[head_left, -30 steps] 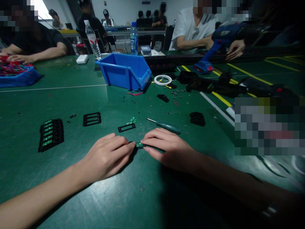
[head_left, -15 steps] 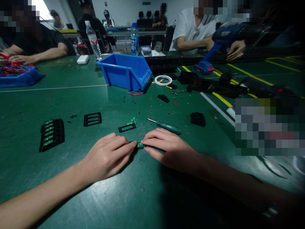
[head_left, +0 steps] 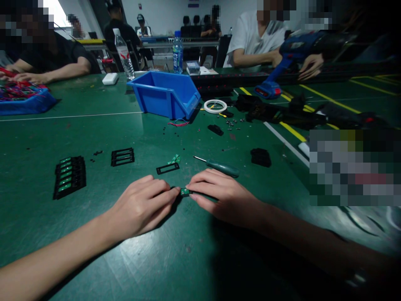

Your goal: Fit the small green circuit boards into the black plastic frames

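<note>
Between the fingertips of my left hand [head_left: 147, 205] and my right hand [head_left: 224, 194] sits a small green circuit board [head_left: 184, 192] in a dark piece, mostly hidden by the fingers. Both hands are closed on it from either side, low over the table. Just beyond them lie a thin black rectangular frame [head_left: 168, 168] and a small heap of green circuit boards [head_left: 174, 159]. A screwdriver [head_left: 221, 168] with a green handle lies behind my right hand. To the left are a row of black holders with green boards [head_left: 69, 177] and several stacked black frames [head_left: 122, 156].
A blue bin [head_left: 166, 94] stands at the back, near a white ring [head_left: 215, 106] and loose screws [head_left: 233, 123]. Black parts [head_left: 260, 157] lie to the right. A blue cordless drill [head_left: 286, 58] stands farther back. Two people sit across the table.
The whole view has shifted very slightly. Both hands keep their place around the small green board, with no clear movement of the fingers.
</note>
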Motion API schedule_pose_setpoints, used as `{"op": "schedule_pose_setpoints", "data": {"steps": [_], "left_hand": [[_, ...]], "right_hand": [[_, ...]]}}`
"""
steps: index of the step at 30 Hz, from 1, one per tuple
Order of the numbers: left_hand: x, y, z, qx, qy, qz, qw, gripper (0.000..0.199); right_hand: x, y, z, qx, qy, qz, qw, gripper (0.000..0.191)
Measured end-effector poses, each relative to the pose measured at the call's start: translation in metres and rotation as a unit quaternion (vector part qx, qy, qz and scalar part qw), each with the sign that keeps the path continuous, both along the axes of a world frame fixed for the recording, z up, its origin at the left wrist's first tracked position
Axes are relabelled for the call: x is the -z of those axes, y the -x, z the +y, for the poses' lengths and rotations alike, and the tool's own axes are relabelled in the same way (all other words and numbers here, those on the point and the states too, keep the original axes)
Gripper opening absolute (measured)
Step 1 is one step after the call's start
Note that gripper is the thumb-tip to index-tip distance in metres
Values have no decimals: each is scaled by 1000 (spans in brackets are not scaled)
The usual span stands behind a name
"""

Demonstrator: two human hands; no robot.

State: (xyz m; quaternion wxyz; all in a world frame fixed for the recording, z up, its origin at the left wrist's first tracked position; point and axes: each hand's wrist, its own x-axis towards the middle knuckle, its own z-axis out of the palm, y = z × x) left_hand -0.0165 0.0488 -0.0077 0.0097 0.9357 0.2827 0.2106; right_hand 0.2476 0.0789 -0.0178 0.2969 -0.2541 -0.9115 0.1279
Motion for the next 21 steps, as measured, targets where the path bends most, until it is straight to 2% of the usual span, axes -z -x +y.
{"op": "schedule_pose_setpoints", "data": {"steps": [8, 21], "left_hand": [[2, 0, 0, 2, -2, -5, 1000, 32], [-1, -1, -2, -6, 41, 16, 999, 28]], "right_hand": [[1, 1, 1, -4, -2, 3, 1000, 16], [1, 0, 1, -11, -2, 11, 1000, 15]]}}
